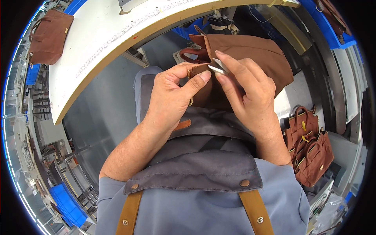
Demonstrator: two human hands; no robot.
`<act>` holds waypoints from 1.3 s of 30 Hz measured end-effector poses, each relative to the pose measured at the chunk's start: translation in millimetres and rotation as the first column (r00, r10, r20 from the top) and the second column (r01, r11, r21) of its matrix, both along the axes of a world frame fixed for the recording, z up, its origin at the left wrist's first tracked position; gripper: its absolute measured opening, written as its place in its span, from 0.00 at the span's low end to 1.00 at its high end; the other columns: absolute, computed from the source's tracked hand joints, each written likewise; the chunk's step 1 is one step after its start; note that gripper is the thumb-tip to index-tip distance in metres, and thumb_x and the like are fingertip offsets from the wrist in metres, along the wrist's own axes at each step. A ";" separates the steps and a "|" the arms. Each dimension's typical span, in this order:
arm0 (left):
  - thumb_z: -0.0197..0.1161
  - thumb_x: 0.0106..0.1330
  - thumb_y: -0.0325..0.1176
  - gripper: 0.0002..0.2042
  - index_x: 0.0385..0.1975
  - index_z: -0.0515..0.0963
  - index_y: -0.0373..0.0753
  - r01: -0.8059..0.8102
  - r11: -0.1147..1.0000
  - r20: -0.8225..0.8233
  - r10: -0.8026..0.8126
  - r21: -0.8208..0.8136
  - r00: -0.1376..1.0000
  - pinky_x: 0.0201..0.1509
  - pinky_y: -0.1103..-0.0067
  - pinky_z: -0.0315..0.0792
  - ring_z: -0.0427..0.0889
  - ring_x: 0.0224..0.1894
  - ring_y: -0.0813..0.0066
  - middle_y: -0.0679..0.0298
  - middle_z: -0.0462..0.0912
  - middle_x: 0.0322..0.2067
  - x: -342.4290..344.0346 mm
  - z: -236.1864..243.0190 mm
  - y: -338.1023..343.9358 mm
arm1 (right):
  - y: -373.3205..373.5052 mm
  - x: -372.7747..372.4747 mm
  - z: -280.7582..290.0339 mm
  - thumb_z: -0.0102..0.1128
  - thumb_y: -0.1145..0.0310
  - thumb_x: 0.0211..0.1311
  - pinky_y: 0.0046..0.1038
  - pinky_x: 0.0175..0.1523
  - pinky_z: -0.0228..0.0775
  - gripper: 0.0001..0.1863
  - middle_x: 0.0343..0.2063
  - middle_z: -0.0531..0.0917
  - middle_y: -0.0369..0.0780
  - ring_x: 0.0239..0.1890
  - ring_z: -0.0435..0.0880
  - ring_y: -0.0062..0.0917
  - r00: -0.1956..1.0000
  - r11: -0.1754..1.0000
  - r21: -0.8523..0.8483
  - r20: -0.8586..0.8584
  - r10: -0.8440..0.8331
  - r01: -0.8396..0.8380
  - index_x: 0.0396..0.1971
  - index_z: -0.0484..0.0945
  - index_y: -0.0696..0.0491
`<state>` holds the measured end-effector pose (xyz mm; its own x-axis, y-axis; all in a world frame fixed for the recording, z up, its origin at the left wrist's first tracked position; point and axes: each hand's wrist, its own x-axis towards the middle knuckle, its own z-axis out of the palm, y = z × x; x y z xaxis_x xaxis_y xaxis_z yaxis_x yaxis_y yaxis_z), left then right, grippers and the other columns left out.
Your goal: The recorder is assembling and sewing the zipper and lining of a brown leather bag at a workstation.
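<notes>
While left hand (169,93) pinches the brown bag (250,55) by its edge, right hand (253,89) pinches silver snips (218,70). Snips' tips apart.

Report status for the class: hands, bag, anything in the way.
Left hand pinching brown bag at edge. Right hand holding small snips. Possible obstruction: left thumb, close to snips.

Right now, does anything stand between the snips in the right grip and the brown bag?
Nothing visible does. The right grip holds the snips close by the edge of the brown bag; the left grip pinches it, thumb beside the snips.
</notes>
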<state>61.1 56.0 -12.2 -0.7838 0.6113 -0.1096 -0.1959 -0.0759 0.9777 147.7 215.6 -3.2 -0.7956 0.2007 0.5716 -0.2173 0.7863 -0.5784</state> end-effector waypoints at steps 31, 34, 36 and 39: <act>0.66 0.68 0.31 0.10 0.45 0.84 0.34 0.024 1.000 -0.091 -0.024 0.000 0.996 0.47 0.84 0.73 0.78 0.40 0.83 0.69 0.83 0.38 2.0 0.7 -1.6 | 6.2 -1.8 2.1 0.69 0.76 0.56 0.22 0.29 0.66 0.23 0.26 0.78 0.37 0.25 0.75 0.21 0.995 0.994 -0.058 -0.043 0.088 -0.090 0.54 0.81 0.55; 0.67 0.69 0.33 0.11 0.46 0.84 0.34 0.027 1.000 -0.019 -0.027 -0.002 0.999 0.47 0.84 0.73 0.78 0.41 0.84 0.69 0.84 0.40 -9.1 2.8 -5.3 | 24.7 6.9 27.1 0.72 0.74 0.56 0.21 0.35 0.68 0.22 0.30 0.81 0.34 0.28 0.76 0.17 0.999 0.999 0.044 -0.050 0.018 -0.016 0.53 0.81 0.58; 0.66 0.69 0.32 0.11 0.47 0.83 0.34 0.100 0.995 0.005 -0.100 0.028 0.995 0.54 0.81 0.70 0.80 0.45 0.81 0.68 0.84 0.40 -24.6 6.4 -7.2 | 38.2 12.3 43.7 0.71 0.74 0.57 0.19 0.39 0.70 0.21 0.35 0.84 0.35 0.32 0.78 0.16 0.998 0.998 0.009 -0.027 -0.065 0.065 0.51 0.81 0.59; 0.66 0.69 0.38 0.15 0.47 0.83 0.34 0.240 0.970 -0.041 -0.239 0.028 0.970 0.55 0.80 0.70 0.80 0.45 0.80 0.68 0.85 0.40 -48.8 3.1 -10.7 | 71.1 -0.9 61.8 0.64 0.74 0.63 0.22 0.46 0.74 0.14 0.40 0.87 0.40 0.39 0.83 0.20 0.996 0.996 0.048 0.068 0.066 -0.069 0.49 0.82 0.59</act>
